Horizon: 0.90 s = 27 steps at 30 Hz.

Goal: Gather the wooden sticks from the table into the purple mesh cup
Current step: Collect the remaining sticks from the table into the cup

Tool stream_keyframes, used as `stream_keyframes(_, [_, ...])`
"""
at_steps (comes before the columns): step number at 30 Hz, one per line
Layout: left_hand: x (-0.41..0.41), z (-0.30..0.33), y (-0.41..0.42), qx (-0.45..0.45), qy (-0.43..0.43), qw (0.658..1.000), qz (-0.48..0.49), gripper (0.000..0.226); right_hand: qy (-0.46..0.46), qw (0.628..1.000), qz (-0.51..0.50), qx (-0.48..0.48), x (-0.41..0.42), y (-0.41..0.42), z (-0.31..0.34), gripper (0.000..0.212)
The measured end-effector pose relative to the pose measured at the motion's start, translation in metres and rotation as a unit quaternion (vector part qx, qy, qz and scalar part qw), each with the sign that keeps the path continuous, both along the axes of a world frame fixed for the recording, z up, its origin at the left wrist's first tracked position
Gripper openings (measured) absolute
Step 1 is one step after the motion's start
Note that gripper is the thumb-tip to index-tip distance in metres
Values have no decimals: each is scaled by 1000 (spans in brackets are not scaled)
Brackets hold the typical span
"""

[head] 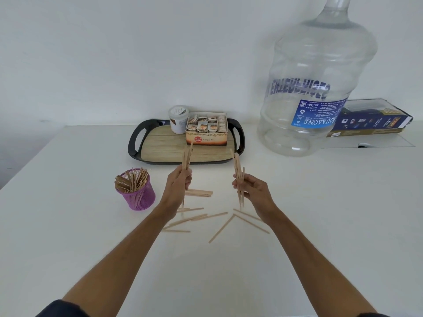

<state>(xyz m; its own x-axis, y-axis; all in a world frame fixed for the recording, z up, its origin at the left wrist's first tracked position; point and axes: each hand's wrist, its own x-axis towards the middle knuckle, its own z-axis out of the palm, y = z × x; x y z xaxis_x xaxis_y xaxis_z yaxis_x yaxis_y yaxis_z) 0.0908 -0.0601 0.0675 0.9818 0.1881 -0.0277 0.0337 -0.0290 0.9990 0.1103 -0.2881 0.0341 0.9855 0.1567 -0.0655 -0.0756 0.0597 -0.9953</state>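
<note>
Each hand grips an upright bundle of wooden stirrer sticks, left hand [179,181] and right hand [249,191], while loose sticks [206,217] lie on the white table [320,213] right of the purple mesh cup [137,193]; they look light, stiff and slippery, best pinched mid-length.

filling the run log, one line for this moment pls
left hand: grips wooden sticks | right hand: grips sticks | purple mesh cup: part-filled | loose sticks on white table

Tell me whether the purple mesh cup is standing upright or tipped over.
Upright. The purple mesh cup stands on its base on the table, rim upward, with wooden sticks poking out the top.
</note>
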Motion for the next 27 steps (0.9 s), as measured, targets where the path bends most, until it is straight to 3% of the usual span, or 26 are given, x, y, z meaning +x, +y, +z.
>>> stream_keyframes(6, [3, -6, -6, 21, -13, 998, 64, 37, 63, 990, -97, 81, 7, 31, 5, 29])
stream_keyframes(10, [6, -10, -11, 10, -27, 994, 109, 40, 53, 973, -170, 146, 10, 48, 7, 10])
stream_keyframes(12, [8, -10, -12, 8, -37, 992, 118, 41, 29, 973, -189, 128, 10, 55, 5, 22])
stream_keyframes(14, [11, -8, -13, 10, -54, 991, 122, 42, -25, 976, -211, 51, 13, 60, 3, 44])
stream_keyframes(16, [14, -3, -13, 17, -74, 989, 130, 46, -59, 971, -231, 2, 18, 66, 2, 53])
stream_keyframes(19, [20, 2, -12, 6, -96, 985, 141, 55, -97, 964, -247, -4, 24, 73, 2, 57])
stream_keyframes(27, [8, -25, -22, 26, -66, 987, 146, 50, -113, 958, -261, -17, 15, 84, -27, 57])
